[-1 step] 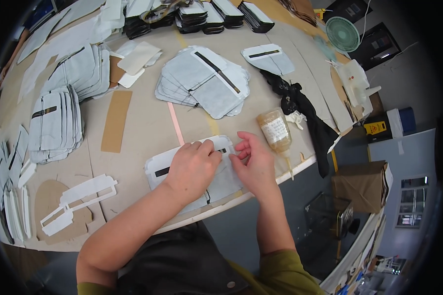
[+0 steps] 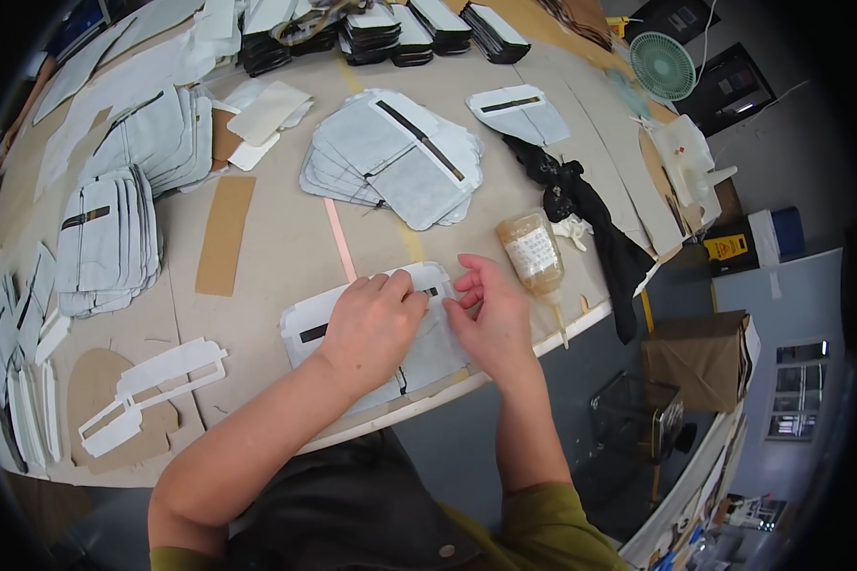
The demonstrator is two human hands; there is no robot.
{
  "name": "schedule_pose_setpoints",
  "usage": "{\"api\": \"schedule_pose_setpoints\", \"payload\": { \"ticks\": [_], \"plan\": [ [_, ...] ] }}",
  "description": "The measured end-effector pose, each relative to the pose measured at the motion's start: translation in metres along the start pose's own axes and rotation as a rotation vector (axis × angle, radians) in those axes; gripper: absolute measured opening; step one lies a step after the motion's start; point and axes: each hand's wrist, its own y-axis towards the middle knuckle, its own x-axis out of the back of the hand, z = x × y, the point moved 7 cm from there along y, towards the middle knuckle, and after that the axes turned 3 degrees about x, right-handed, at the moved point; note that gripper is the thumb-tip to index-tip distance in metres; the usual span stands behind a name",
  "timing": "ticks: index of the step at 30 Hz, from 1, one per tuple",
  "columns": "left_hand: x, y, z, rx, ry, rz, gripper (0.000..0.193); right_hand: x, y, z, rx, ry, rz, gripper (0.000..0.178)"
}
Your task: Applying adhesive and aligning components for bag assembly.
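Note:
A light grey, flat sewn-looking panel (image 2: 305, 309) with a white upper band and a dark slot lies at the table's front edge. My left hand (image 2: 376, 324) lies over its middle, fingers bent and pressed together on it; the fingertips are hidden. By the panel's right end is my right hand (image 2: 493, 319), thumb near the edge and fingers loosely curled apart, with nothing visible in them. Just right of that hand a bottle of amber liquid (image 2: 531, 255) lies on its side, its thin nozzle pointing toward the table edge.
Similar panels form a fanned pile (image 2: 352, 143) ahead and a stack (image 2: 114, 247) at left. A tan strip (image 2: 225, 236) and a white cut-out frame (image 2: 167, 373) lie left of my hands. Black cloth (image 2: 600, 224) hangs over the right edge. Dark-edged bundles (image 2: 371, 38) line the back.

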Motion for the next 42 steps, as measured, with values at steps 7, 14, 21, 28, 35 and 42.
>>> {"api": "schedule_pose_setpoints", "payload": {
  "ticks": [7,14,21,28,35,42],
  "plan": [
    [0.009,0.005,0.004,0.084,-0.162,-0.093,0.020,-0.004,0.005,-0.006,-0.025,-0.026,0.041,0.047],
    [0.004,0.005,0.009,0.147,-0.274,-0.042,0.019,-0.004,0.005,-0.017,-0.085,0.228,0.094,0.048],
    [0.009,0.005,0.014,0.257,-0.439,-0.023,0.013,-0.014,0.006,-0.026,-0.134,0.730,-0.007,0.047],
    [0.008,0.005,0.024,0.373,-0.596,0.001,0.011,-0.024,0.006,-0.011,-0.100,0.914,0.041,0.047],
    [0.003,0.004,0.031,0.367,-0.634,-0.039,0.011,-0.022,0.005,-0.005,-0.001,0.837,-0.049,0.047],
    [0.002,0.009,0.029,0.453,-0.666,0.002,0.011,-0.017,0.000,-0.005,0.056,0.768,-0.159,0.043]
  ]
}}
